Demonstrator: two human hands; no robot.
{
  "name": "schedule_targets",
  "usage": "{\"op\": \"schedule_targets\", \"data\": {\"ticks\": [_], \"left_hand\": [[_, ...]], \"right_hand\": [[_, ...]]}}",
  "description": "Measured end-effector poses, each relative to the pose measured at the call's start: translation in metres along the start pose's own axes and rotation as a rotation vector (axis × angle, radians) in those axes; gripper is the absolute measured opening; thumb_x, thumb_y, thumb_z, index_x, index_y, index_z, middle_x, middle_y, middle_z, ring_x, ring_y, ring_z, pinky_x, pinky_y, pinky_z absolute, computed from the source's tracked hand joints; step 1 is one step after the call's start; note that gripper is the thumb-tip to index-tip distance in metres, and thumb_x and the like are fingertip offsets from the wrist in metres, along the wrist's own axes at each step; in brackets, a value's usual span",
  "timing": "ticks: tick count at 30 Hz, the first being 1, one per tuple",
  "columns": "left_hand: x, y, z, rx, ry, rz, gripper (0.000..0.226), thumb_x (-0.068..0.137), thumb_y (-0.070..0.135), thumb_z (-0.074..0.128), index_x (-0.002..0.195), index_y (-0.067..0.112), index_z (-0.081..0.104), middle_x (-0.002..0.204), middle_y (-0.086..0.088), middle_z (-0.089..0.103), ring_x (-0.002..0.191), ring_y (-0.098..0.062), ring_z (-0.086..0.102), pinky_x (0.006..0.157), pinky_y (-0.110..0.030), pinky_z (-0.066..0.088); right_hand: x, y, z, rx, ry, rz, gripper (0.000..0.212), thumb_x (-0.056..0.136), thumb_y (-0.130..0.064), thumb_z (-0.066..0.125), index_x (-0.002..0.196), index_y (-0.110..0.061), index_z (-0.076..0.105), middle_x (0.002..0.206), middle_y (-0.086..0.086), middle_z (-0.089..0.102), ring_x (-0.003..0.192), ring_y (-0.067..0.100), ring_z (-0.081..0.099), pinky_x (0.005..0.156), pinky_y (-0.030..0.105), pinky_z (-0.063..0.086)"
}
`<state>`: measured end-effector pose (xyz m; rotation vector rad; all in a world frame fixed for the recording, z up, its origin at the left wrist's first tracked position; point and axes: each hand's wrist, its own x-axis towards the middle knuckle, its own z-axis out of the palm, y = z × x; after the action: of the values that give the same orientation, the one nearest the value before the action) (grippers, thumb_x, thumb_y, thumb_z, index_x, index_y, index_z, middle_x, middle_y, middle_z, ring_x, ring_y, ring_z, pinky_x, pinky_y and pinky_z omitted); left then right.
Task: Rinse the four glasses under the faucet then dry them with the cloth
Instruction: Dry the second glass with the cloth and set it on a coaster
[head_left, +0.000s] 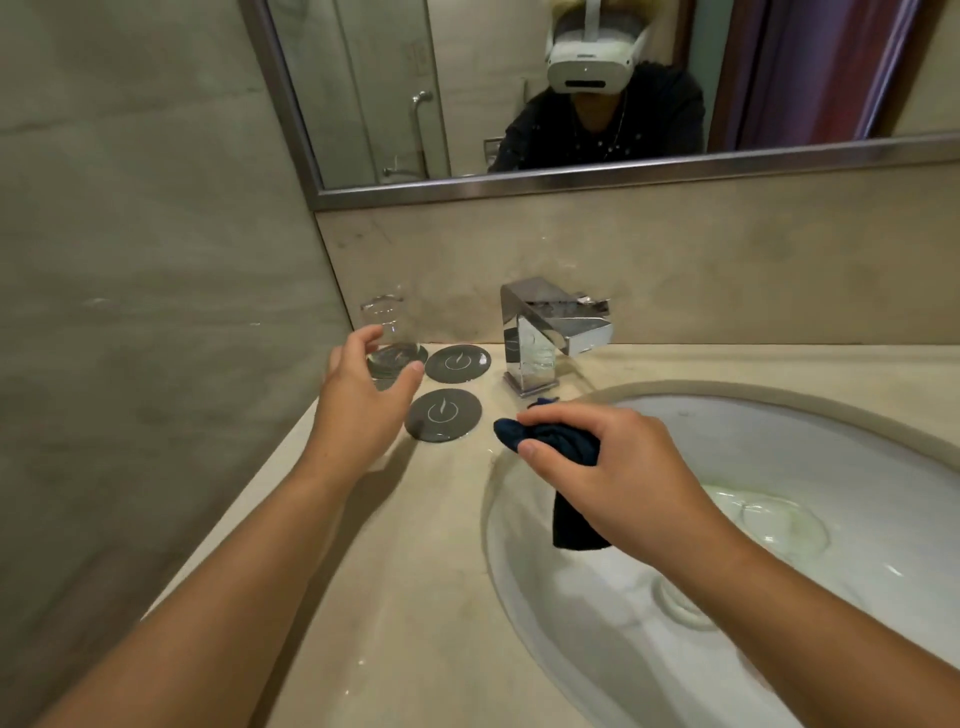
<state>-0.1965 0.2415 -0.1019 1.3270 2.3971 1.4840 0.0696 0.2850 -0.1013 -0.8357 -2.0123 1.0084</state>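
One clear glass (385, 325) stands upside down on a dark round coaster (418, 355) in the back left corner of the counter. My left hand (363, 400) is cupped around its lower part, fingers on the left side and thumb at the right of the rim. My right hand (613, 467) is closed on a bunched dark blue cloth (563, 447), which hangs over the left edge of the white sink (597, 613). The chrome faucet (550, 332) stands behind it with no water running. No other glass shows clearly.
Two more dark coasters (458, 364) (443, 415) lie bare between the glass and the faucet. The beige counter (395, 597) is wet in spots. A wall closes off the left side, and a mirror (519, 93) hangs above the backsplash.
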Motion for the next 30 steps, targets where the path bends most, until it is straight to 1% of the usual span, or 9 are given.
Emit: {"op": "schedule_targets", "data": {"ticks": [4, 8, 12, 16, 18, 21, 23, 26, 30], "left_hand": [[-0.046, 0.030, -0.005, 0.061, -0.045, 0.064, 0.048, 0.098, 0.035, 0.072, 0.142, 0.027, 0.056, 0.134, 0.007, 0.053, 0.135, -0.021, 0.050, 0.114, -0.038, 0.041], [-0.086, 0.061, 0.006, 0.169, -0.160, 0.115, 0.047, 0.100, 0.041, 0.070, 0.143, 0.027, 0.059, 0.141, 0.002, 0.056, 0.137, -0.021, 0.045, 0.107, -0.030, 0.035], [-0.125, 0.083, 0.024, 0.244, -0.316, 0.178, 0.048, 0.100, 0.045, 0.068, 0.143, 0.028, 0.058, 0.145, 0.001, 0.054, 0.142, -0.023, 0.040, 0.113, -0.032, 0.033], [-0.155, 0.108, 0.052, 0.323, -0.509, 0.236, 0.048, 0.099, 0.048, 0.068, 0.143, 0.032, 0.058, 0.150, 0.004, 0.051, 0.146, -0.018, 0.038, 0.120, -0.036, 0.033], [-0.164, 0.117, 0.069, 0.352, -0.616, 0.243, 0.055, 0.097, 0.050, 0.071, 0.147, 0.033, 0.054, 0.153, 0.005, 0.050, 0.146, -0.017, 0.040, 0.120, -0.036, 0.035], [-0.168, 0.124, 0.096, 0.407, -0.752, 0.214, 0.071, 0.094, 0.047, 0.077, 0.155, 0.032, 0.044, 0.158, 0.002, 0.044, 0.147, -0.021, 0.040, 0.119, -0.037, 0.038], [-0.167, 0.129, 0.113, 0.474, -0.832, 0.204, 0.082, 0.093, 0.041, 0.080, 0.161, 0.032, 0.035, 0.163, 0.000, 0.037, 0.149, -0.025, 0.037, 0.119, -0.039, 0.039], [-0.159, 0.138, 0.136, 0.559, -0.926, 0.218, 0.098, 0.089, 0.037, 0.083, 0.167, 0.034, 0.023, 0.168, -0.003, 0.028, 0.151, -0.029, 0.034, 0.119, -0.043, 0.040], [-0.147, 0.149, 0.160, 0.655, -0.995, 0.225, 0.109, 0.085, 0.048, 0.086, 0.167, 0.036, 0.016, 0.164, -0.004, 0.034, 0.144, -0.030, 0.045, 0.115, -0.049, 0.046]], "right_hand": [[-0.032, 0.002, -0.037, -0.013, 0.035, 0.016, 0.020, 0.091, -0.035, 0.081, 0.109, -0.043, 0.081, 0.096, -0.031, 0.074, 0.097, -0.014, 0.063, 0.077, 0.000, 0.042], [-0.057, 0.011, -0.076, -0.046, 0.103, -0.005, 0.022, 0.090, -0.032, 0.083, 0.109, -0.041, 0.081, 0.101, -0.035, 0.070, 0.098, -0.020, 0.061, 0.080, -0.002, 0.040], [-0.065, 0.032, -0.117, -0.086, 0.204, 0.003, 0.023, 0.091, -0.032, 0.082, 0.111, -0.043, 0.080, 0.105, -0.034, 0.070, 0.097, -0.023, 0.060, 0.082, -0.004, 0.038], [-0.066, 0.058, -0.145, 0.040, 0.342, 0.083, 0.017, 0.093, -0.030, 0.078, 0.108, -0.039, 0.080, 0.103, -0.030, 0.072, 0.101, -0.011, 0.066, 0.084, 0.005, 0.045], [-0.066, 0.069, -0.151, 0.089, 0.374, 0.144, 0.017, 0.094, -0.030, 0.077, 0.110, -0.034, 0.082, 0.103, -0.030, 0.071, 0.101, -0.005, 0.068, 0.087, 0.021, 0.052], [-0.064, 0.078, -0.155, 0.167, 0.389, 0.199, 0.013, 0.094, -0.032, 0.077, 0.105, -0.036, 0.080, 0.103, -0.030, 0.070, 0.098, 0.007, 0.072, 0.074, 0.034, 0.056], [-0.063, 0.080, -0.155, 0.206, 0.384, 0.208, 0.010, 0.093, -0.033, 0.078, 0.097, -0.043, 0.078, 0.099, -0.028, 0.072, 0.094, 0.016, 0.073, 0.069, 0.036, 0.053], [-0.062, 0.078, -0.155, 0.230, 0.370, 0.213, 0.013, 0.092, -0.034, 0.078, 0.088, -0.046, 0.075, 0.090, -0.031, 0.073, 0.086, 0.016, 0.072, 0.065, 0.031, 0.048], [-0.061, 0.076, -0.155, 0.246, 0.350, 0.204, 0.010, 0.092, -0.035, 0.078, 0.090, -0.045, 0.077, 0.091, -0.037, 0.070, 0.080, 0.013, 0.070, 0.067, 0.031, 0.048]]}}
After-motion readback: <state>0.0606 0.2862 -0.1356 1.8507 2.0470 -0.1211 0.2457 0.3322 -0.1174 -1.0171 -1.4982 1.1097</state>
